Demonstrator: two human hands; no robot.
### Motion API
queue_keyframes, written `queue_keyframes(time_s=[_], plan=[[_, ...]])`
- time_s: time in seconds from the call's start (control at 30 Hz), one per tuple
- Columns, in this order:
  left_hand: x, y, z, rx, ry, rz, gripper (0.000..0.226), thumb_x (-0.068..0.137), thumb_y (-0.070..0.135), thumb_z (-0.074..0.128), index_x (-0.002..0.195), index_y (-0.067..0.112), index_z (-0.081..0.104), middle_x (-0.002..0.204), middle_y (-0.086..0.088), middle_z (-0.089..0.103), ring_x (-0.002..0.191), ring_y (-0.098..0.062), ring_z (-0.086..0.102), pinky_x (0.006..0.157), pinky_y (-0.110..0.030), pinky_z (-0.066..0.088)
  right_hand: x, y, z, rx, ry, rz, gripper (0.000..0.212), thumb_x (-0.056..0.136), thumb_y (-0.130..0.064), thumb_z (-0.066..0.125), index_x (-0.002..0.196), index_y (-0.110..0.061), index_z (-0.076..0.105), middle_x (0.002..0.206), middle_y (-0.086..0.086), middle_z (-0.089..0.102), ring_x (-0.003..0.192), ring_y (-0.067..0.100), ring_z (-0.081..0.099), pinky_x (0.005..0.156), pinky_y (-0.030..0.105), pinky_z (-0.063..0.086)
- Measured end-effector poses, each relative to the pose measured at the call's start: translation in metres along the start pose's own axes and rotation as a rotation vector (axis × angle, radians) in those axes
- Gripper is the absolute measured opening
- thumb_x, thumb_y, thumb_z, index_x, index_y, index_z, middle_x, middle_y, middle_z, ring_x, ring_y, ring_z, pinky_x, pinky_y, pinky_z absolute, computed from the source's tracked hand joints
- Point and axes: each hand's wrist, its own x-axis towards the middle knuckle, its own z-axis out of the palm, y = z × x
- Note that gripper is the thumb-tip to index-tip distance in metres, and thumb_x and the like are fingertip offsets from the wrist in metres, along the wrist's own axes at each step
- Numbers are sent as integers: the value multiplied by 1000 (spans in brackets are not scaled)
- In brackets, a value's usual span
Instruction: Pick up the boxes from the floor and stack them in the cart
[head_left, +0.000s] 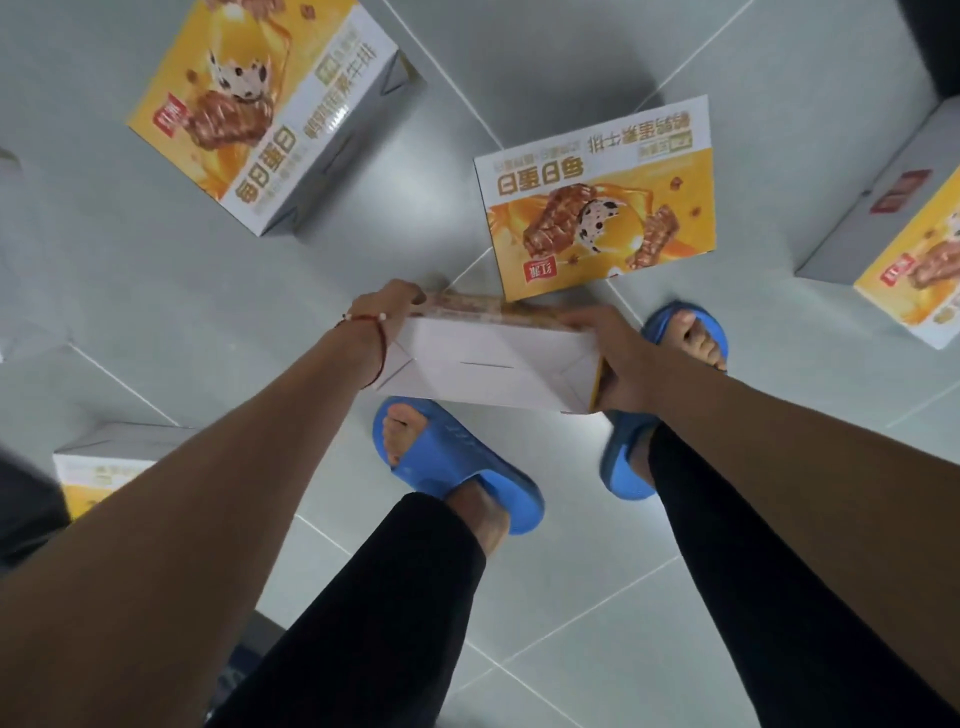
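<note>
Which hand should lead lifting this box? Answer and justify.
Neither alone: left hand and right hand each grip an opposite end of the held box, so lift with both.

Yellow-and-white boxes (597, 202) on grey tiles (156, 291); blue slippers (457, 467), black trousers (374, 623).

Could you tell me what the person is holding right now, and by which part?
One box, gripped at its two opposite ends: left hand on one end, right hand on the other.

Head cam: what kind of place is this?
Probably an indoor stockroom or shop back area, though it could be a home. Grey tiled floor, several identical retail snack boxes lying around, and both hands lifting one.
</note>
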Motion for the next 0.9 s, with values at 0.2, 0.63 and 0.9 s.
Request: queue_keyframes(time_s=[0.2,0.63,0.9], plan=[[-39,-26,-10,0,-33,31,31,62,42,55,78,16,62,114,-20,68,104,-35,64,89,-41,51,-21,11,6,26,2,-105,23,99,-31,56,104,-14,71,99,11,70,86,29,65,94,43,52],[-201,-62,-59,-544,-93,6,45,66,12,61,109,2,52,80,-13,64,45,-9,61,40,-12,40,-169,60,-4,-81,28,-398,35,103,-16,58,135,-24,46,120,3,70,91,16,70,61,24,54],[-303,-79,-101,-717,-74,120,57,81,32,83,115,20,39,105,-12,73,68,-14,72,59,-24,56,-287,53,-9,-288,-64,-544,64,99,-20,67,153,-25,33,137,3,64,113,23,71,82,30,57]])
